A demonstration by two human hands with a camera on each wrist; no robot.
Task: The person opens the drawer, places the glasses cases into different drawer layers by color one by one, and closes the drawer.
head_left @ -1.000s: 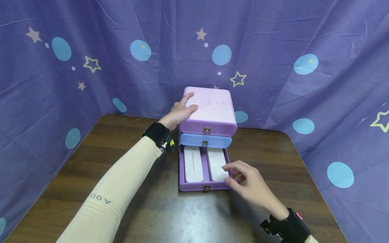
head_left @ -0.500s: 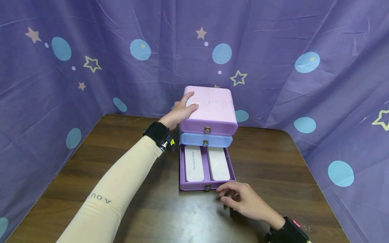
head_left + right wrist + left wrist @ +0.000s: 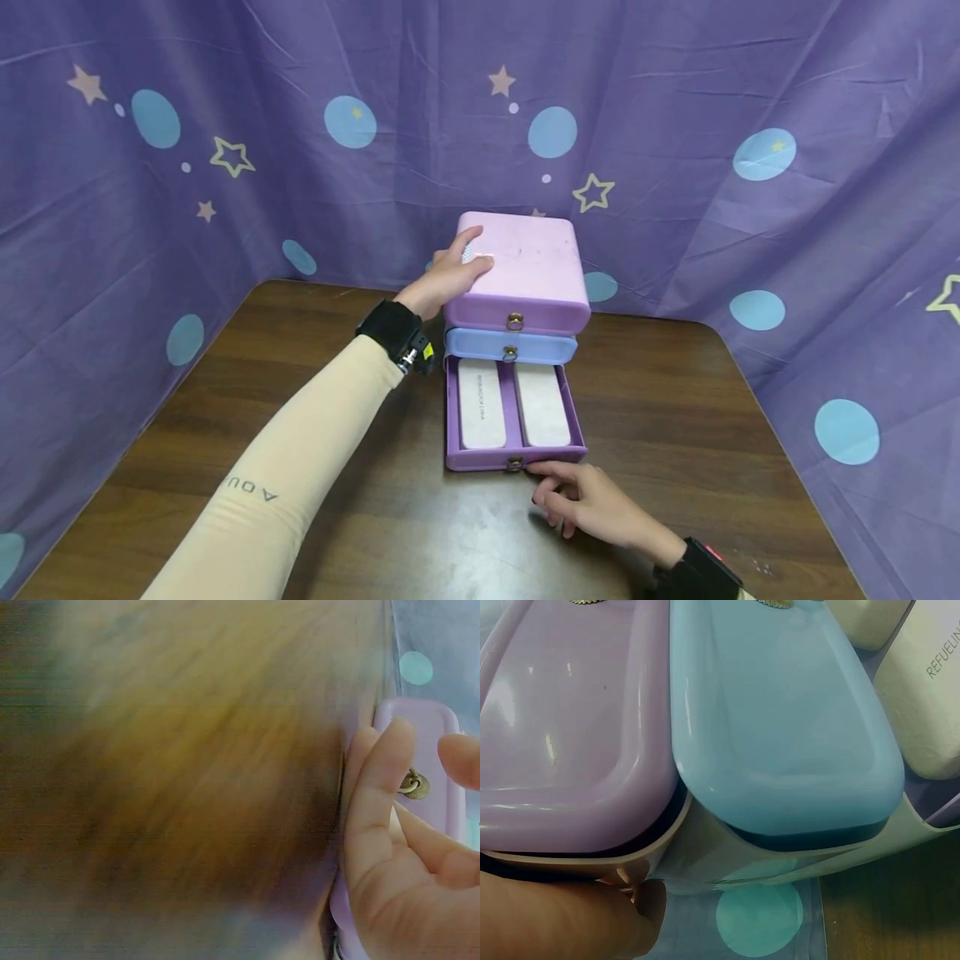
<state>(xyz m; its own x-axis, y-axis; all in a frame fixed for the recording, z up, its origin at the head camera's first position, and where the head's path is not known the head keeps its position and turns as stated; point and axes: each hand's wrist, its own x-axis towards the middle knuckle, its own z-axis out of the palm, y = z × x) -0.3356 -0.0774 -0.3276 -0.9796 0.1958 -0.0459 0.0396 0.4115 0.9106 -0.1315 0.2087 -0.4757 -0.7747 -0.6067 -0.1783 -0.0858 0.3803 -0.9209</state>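
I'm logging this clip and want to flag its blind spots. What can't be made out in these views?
- Pink top drawer and blue middle drawer: both closed, contents hidden in every view.
- Print on the left white pad: too small in the head view, cut off by the frame edge in the left wrist view.
- Right hand: whether it grips the small brass knob is unclear; the right wrist view is mostly blurred.

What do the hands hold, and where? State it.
Nothing is gripped. The left hand rests flat on the drawer unit's pink top; the right hand touches the open purple drawer at its front.
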